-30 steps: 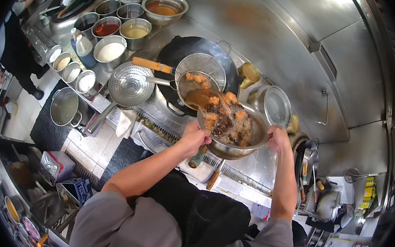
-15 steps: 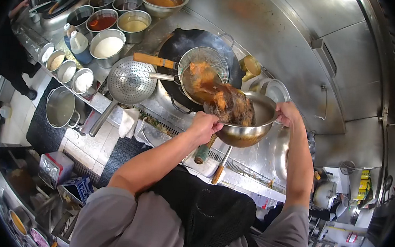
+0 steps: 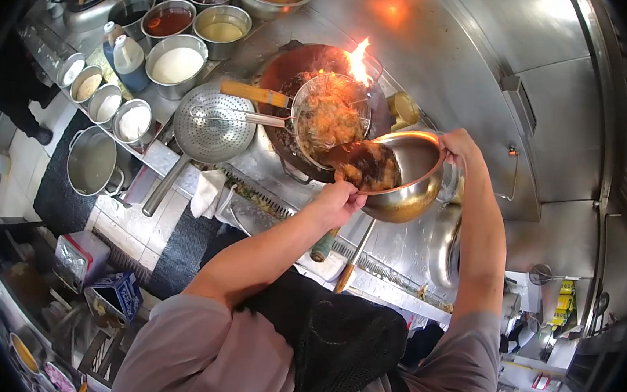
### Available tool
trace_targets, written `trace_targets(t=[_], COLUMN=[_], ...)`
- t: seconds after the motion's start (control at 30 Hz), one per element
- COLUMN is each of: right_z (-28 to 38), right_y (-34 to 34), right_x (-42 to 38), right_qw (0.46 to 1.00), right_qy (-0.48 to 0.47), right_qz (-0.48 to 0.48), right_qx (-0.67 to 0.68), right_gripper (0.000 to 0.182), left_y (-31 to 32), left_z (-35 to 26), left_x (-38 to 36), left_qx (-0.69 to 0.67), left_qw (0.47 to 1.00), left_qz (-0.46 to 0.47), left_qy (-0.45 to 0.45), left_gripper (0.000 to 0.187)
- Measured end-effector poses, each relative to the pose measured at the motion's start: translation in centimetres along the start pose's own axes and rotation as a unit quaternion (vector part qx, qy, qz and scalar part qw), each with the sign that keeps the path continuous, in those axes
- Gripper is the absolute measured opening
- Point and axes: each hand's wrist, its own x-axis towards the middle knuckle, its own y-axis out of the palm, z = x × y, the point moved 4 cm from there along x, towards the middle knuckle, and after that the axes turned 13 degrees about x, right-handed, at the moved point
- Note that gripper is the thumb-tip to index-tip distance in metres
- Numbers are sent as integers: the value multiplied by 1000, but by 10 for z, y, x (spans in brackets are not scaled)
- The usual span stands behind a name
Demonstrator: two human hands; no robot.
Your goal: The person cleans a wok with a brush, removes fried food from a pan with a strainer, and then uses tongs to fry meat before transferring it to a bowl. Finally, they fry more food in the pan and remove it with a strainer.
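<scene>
My left hand point(image 3: 339, 202) grips the near left rim of a metal bowl point(image 3: 411, 196), and my right hand point(image 3: 459, 147) grips its far right rim. The bowl is tilted to the left. Dark liquid and brown pieces point(image 3: 366, 167) run over its lip towards the wok. A wire strainer point(image 3: 301, 95) with a wooden handle lies across the black wok point(image 3: 274, 130), with orange-brown fried food point(image 3: 331, 113) in it. A flame point(image 3: 359, 61) rises at the wok's far edge.
A perforated ladle point(image 3: 212, 125) lies left of the wok. Several metal containers of sauces and powders, such as a white one point(image 3: 176, 65), stand at the upper left. A large pot point(image 3: 91, 161) is at the left. Another person's dark-clothed legs point(image 3: 23, 99) show at the far left.
The bowl has tipped further left, with my right hand raised. More food lies in the strainer, and less is in the bowl. A flame has appeared at the wok.
</scene>
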Motion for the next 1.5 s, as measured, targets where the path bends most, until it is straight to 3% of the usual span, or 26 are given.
trace_targets(t=[0.17,0.2,0.27,0.3,0.37,0.47,0.57,0.73,0.8,0.9,0.93,1.0,1.03,1.07,1.13,1.23,1.37,1.43,1.5], right_z=[37,49,71,88,111,142,162,145,128,62,29,-52,-159,-181,-280,-446,-543,-574,-601], right_y=[26,32,50,62,86,127,151,110,70,-13,-46,-106,-155,-163,-167,-147,-88,-71,-62], right_x=[18,27,34,31,34,-11,-48,-55,-56,-64,-60,-66,19,-40,-75,-73,-102,-111,-110], right_qw=[994,984,941,907,868,861,855,877,890,939,917,933,881,971,937,890,826,794,790], right_qy=[-8,-62,-111,-107,-103,-191,-197,-208,-182,-152,-199,-167,-265,-128,-130,-86,22,31,30], right_qz=[5,-10,-48,-69,-49,-95,-70,-85,-94,-140,-196,-229,-237,-199,-170,-177,-220,-221,-213], right_qx=[-110,-168,-315,-403,-483,-461,-474,-425,-408,-274,-283,-223,-312,-31,276,412,518,565,575], right_gripper=[11,13,13,30,40,30,37,36,34,30,35,36,33,25,9,13,9,3,16], left_y=[3,0,-8,-1,1,7,13,27,36,45,53,56,52,55,55,22,-1,-8,4], left_z=[-1,-1,7,3,4,2,1,16,25,59,71,101,118,131,156,203,241,254,256], left_x=[4,13,39,31,37,34,38,40,41,69,73,81,96,98,97,143,163,176,165], left_qx=[-20,-19,-54,-76,-98,-132,-152,-147,-78,8,21,133,152,160,315,406,457,504,548], left_qw=[997,997,992,992,985,977,975,974,987,985,985,987,984,983,947,911,886,861,835], left_qz=[78,76,92,81,113,137,124,115,132,167,165,34,38,32,-4,-4,-57,-23,-24], left_qy=[10,10,-68,-67,-82,-93,-103,-130,-42,-50,-52,-84,-88,-85,-63,-77,-53,-54,-33], left_gripper=[10,10,10,10,9,7,5,7,5,4,4,6,3,3,3,6,14,21,23])
